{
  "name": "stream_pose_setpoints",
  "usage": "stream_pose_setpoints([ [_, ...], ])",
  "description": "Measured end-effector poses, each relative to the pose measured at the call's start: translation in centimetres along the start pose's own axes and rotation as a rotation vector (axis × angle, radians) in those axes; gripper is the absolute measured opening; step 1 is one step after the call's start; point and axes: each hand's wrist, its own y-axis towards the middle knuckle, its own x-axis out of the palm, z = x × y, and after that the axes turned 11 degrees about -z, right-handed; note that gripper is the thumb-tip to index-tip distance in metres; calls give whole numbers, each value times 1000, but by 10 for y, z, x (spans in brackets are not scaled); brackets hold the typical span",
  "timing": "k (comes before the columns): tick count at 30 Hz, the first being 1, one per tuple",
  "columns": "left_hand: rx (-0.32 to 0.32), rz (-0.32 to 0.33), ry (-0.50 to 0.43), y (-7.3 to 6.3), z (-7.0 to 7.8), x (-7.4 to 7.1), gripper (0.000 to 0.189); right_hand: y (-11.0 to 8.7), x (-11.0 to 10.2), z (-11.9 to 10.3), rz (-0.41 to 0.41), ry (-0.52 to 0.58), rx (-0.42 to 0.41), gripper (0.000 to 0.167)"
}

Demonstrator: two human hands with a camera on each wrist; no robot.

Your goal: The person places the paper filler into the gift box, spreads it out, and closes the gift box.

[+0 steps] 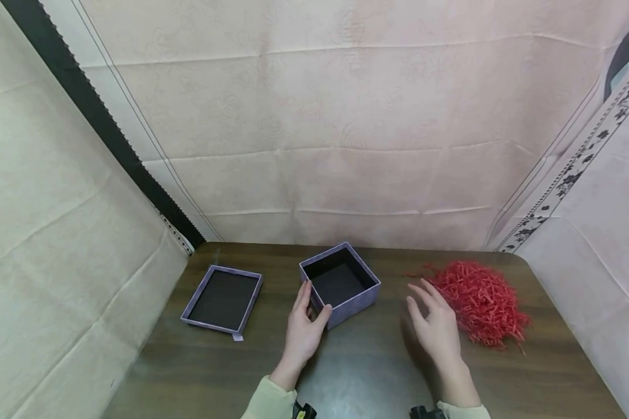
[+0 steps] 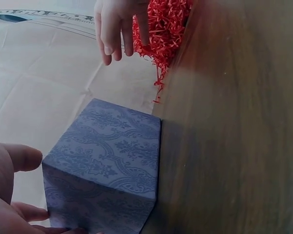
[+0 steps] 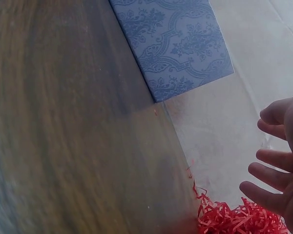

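Note:
A lidless purple-blue patterned box with a dark interior sits near the middle of the table's far side. My left hand rests against its near left side, thumb at the front corner and fingers extended along the wall. In the left wrist view, the thumb touches the box's upper corner. My right hand is held above the table between the box and a heap of red shredded paper, fingers spread and holding nothing. The right wrist view shows those fingers apart from the box, near the shreds.
The matching shallow lid lies with its dark inside up on the left of the brown wooden table. A small tab sticks out at its near corner. Pale cloth hangs behind and at both sides.

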Motion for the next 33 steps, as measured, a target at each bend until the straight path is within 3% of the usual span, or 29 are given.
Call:
stream_pose_setpoints([
  [16,19,15,13,3,-2,-3,71,0,0,0,-35,1,9,35],
  [27,1,-31,20,9,-3,-17,67,-1,-1,1,-44,-7,8,36],
  [33,8,-98,0,10,-5,-24,60,-1,-1,0,-30,-16,4,35],
])
